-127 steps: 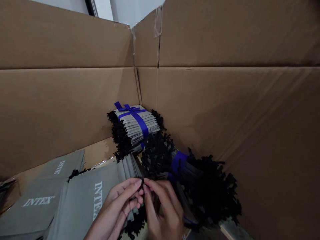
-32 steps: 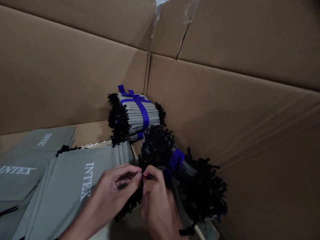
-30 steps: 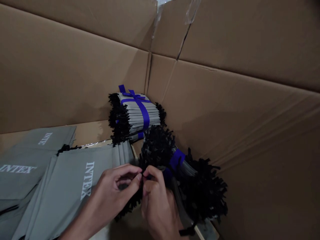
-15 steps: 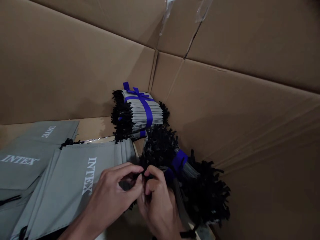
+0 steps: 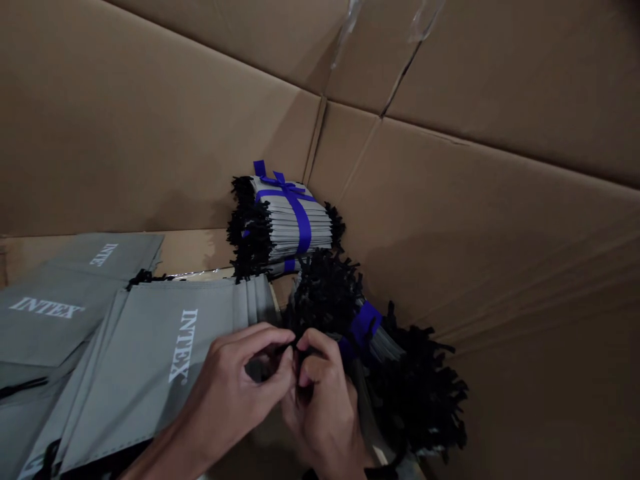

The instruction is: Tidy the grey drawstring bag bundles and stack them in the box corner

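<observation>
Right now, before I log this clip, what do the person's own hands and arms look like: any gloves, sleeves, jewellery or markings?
Both the left hand and the right hand are bare, with no gloves, and no ring or watch shows. The left forearm is bare too, with no sleeve in view. No markings can be seen.

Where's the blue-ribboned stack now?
In the head view, the ribbon-tied stack sits in the box's far corner, beyond the right hand, behind the black-fringed bundle.
</observation>
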The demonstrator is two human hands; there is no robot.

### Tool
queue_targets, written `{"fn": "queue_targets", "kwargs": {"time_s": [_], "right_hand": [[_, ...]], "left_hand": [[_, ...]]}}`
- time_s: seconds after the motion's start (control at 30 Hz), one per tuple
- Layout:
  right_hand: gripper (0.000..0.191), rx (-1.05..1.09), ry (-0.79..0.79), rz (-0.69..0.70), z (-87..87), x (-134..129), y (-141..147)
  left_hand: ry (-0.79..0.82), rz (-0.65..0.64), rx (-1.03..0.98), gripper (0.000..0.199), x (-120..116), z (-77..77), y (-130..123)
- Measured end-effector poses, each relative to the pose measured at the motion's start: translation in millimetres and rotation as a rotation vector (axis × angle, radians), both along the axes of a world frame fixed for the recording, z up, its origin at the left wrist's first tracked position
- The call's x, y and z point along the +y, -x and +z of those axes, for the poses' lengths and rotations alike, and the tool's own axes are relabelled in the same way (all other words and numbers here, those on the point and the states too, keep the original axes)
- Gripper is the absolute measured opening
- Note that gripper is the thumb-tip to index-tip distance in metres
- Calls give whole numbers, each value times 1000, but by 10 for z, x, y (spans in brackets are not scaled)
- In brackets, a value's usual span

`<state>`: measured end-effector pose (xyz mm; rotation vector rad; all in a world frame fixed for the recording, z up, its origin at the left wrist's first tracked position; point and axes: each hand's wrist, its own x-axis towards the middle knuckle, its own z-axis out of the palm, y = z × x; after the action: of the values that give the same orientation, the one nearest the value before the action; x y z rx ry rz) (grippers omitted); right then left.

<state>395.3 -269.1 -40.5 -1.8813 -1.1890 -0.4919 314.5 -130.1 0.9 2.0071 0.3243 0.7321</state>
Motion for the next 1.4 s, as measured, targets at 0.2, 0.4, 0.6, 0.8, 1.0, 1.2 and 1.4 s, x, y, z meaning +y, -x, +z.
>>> {"fn": "queue_targets", "kwargs": {"time_s": [0.2, 0.4, 0.6, 0.8, 1.0, 1.2, 1.4], "right_hand": [[18, 5, -215, -71, 160, 125, 42], [34, 65, -268, -99, 248, 155, 52], [35, 121, -292, -116, 200, 152, 93], [28, 57, -227, -135, 160, 131, 101], [31, 37, -155, -128, 192, 139, 75], [24, 57, -30, -85, 73, 92, 90], [19, 107, 49, -43, 52, 92, 123]], "left_hand": [[462, -57, 166, 22, 53, 120, -20], [644, -130, 193, 27, 89, 184, -21], [551, -157, 204, 24, 149, 182, 1], [379, -105, 191, 21, 153, 189, 12], [398, -113, 194, 17, 148, 146, 2], [411, -118, 241, 20, 109, 125, 12], [335, -90, 254, 15, 75, 103, -11]]}}
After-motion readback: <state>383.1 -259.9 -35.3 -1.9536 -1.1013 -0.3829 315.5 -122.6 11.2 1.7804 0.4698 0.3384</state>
